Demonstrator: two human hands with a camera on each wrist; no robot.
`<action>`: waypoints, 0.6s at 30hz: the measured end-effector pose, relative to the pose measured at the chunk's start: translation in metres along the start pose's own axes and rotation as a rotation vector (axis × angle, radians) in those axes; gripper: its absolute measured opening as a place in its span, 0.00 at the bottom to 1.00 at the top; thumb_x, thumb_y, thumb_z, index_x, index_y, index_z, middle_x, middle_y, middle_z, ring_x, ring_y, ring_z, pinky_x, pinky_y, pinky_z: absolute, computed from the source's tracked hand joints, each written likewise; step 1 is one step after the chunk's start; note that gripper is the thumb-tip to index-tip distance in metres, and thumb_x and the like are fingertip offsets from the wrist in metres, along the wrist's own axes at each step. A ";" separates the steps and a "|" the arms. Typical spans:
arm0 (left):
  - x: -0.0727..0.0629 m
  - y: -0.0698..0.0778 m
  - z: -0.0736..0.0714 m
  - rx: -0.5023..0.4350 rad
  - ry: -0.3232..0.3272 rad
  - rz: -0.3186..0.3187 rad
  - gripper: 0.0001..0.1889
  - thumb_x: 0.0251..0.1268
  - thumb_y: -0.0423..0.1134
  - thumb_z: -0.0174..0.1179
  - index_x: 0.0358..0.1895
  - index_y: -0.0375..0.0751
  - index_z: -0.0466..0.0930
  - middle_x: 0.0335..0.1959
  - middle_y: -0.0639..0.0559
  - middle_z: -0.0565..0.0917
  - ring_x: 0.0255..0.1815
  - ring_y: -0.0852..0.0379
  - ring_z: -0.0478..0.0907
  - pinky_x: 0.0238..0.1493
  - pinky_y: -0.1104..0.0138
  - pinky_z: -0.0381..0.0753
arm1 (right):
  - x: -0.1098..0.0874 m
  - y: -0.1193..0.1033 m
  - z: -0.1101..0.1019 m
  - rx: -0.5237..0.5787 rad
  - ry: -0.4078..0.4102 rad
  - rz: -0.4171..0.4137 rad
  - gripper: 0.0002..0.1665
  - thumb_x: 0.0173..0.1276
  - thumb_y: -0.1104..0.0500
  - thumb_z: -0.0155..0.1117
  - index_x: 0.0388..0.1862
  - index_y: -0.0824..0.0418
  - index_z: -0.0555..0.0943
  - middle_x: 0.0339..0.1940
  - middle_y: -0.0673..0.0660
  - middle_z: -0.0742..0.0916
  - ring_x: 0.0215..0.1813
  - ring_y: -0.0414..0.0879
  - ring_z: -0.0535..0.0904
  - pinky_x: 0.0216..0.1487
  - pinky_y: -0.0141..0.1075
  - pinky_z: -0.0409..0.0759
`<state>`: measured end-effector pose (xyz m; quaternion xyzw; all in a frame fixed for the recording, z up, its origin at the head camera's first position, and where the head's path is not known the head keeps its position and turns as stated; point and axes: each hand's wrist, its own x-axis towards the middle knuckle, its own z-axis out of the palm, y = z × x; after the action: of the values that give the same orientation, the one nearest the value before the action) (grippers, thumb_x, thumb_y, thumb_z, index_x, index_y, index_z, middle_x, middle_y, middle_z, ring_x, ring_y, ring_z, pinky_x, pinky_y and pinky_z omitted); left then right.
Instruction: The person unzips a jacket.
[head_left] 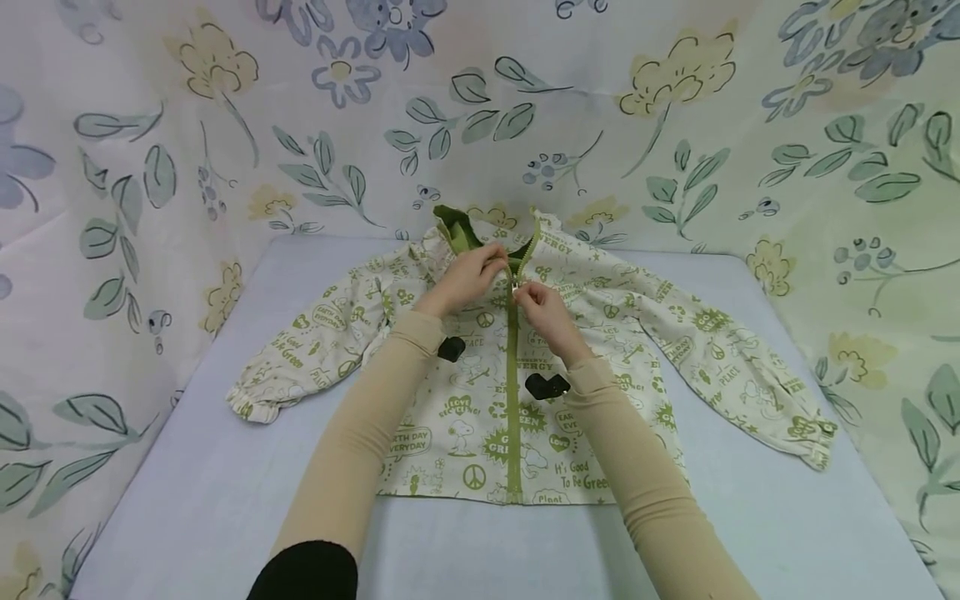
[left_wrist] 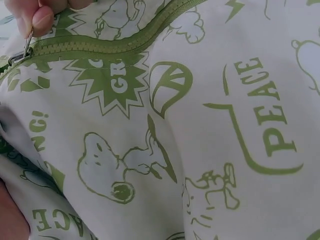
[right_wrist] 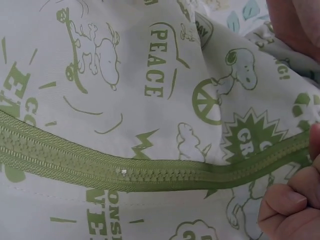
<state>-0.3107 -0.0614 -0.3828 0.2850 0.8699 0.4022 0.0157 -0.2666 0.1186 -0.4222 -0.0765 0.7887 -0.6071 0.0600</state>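
Note:
A cream zip jacket [head_left: 472, 433] with green cartoon and lettering prints lies front up, sleeves spread. Its green zipper [right_wrist: 165, 175] is joined from the hem up to the upper chest; above the slider the two edges part toward the collar, where green lining shows. My right hand [head_left: 543, 308] pinches the metal zipper pull [left_wrist: 29, 40] at the slider, fingers curled. Just above and left of it, my left hand [head_left: 476, 271] grips the jacket's open front edge below the collar, its fingertips bent down at the zipper teeth. In the left wrist view, the left hand is mostly out of frame.
The jacket rests on a white-covered table [head_left: 202, 500]. A floral cloth [head_left: 480, 125] hangs behind the table and along both sides. One sleeve [head_left: 315, 350] reaches left and the other [head_left: 742, 383] right. Small black pieces [head_left: 547, 386] sit by the wrists.

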 end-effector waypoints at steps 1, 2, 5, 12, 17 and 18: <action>0.000 0.001 0.000 -0.008 0.000 -0.001 0.13 0.74 0.43 0.43 0.49 0.42 0.72 0.24 0.47 0.71 0.18 0.53 0.62 0.24 0.63 0.64 | 0.000 0.000 0.000 0.004 -0.001 0.000 0.19 0.74 0.55 0.48 0.45 0.71 0.77 0.13 0.52 0.67 0.14 0.41 0.56 0.17 0.34 0.57; 0.000 0.001 0.000 -0.016 0.001 -0.002 0.13 0.74 0.43 0.43 0.50 0.41 0.72 0.24 0.46 0.71 0.18 0.53 0.62 0.24 0.63 0.64 | 0.000 0.001 -0.001 0.008 -0.001 0.002 0.19 0.74 0.55 0.48 0.45 0.71 0.77 0.13 0.52 0.66 0.14 0.42 0.56 0.17 0.34 0.57; -0.001 0.003 -0.002 -0.039 0.003 -0.004 0.13 0.74 0.43 0.43 0.50 0.40 0.72 0.25 0.46 0.71 0.19 0.52 0.62 0.25 0.63 0.64 | -0.001 0.001 0.000 0.021 0.000 0.004 0.19 0.74 0.55 0.49 0.44 0.72 0.77 0.13 0.52 0.66 0.15 0.41 0.57 0.18 0.34 0.58; 0.000 0.001 -0.005 -0.051 0.015 0.000 0.12 0.74 0.42 0.44 0.49 0.41 0.72 0.24 0.46 0.70 0.19 0.52 0.62 0.26 0.63 0.65 | -0.003 0.003 0.000 -0.012 0.000 -0.006 0.18 0.74 0.55 0.49 0.43 0.71 0.76 0.13 0.52 0.66 0.16 0.42 0.57 0.19 0.34 0.59; 0.001 0.000 -0.006 -0.048 0.024 0.000 0.12 0.74 0.42 0.44 0.49 0.40 0.73 0.25 0.46 0.70 0.20 0.53 0.63 0.26 0.64 0.65 | -0.005 0.004 0.002 -0.021 0.001 -0.005 0.19 0.74 0.54 0.48 0.42 0.71 0.76 0.13 0.51 0.65 0.15 0.42 0.57 0.20 0.35 0.59; 0.001 0.000 -0.006 -0.052 0.027 -0.001 0.12 0.74 0.42 0.44 0.49 0.39 0.73 0.25 0.46 0.70 0.20 0.52 0.63 0.26 0.64 0.65 | -0.005 0.004 0.002 -0.016 0.001 -0.001 0.19 0.74 0.54 0.48 0.42 0.71 0.76 0.13 0.51 0.65 0.15 0.42 0.56 0.20 0.35 0.59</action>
<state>-0.3134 -0.0651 -0.3782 0.2787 0.8595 0.4282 0.0116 -0.2613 0.1186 -0.4270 -0.0772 0.7935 -0.6008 0.0585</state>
